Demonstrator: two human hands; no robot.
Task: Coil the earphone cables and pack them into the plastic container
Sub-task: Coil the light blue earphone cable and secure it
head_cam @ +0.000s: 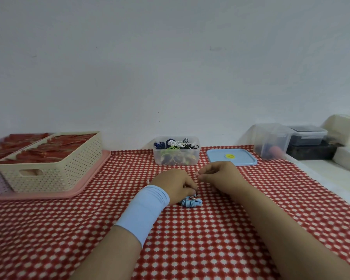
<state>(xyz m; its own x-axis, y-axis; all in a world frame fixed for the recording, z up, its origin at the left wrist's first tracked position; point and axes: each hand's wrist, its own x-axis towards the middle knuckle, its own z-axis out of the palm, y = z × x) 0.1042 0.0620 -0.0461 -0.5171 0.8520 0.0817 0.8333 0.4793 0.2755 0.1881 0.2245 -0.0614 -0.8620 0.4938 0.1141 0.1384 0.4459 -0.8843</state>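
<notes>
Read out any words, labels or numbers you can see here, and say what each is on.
Yellow round sticker on the blue lid: print too blurred to read.
Pale strip on the lidded grey box at the right: too small to tell if it is text.
No other text shows.

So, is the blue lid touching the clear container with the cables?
Apart. The head view shows a strip of red checked cloth between the blue lid and the clear container.
</notes>
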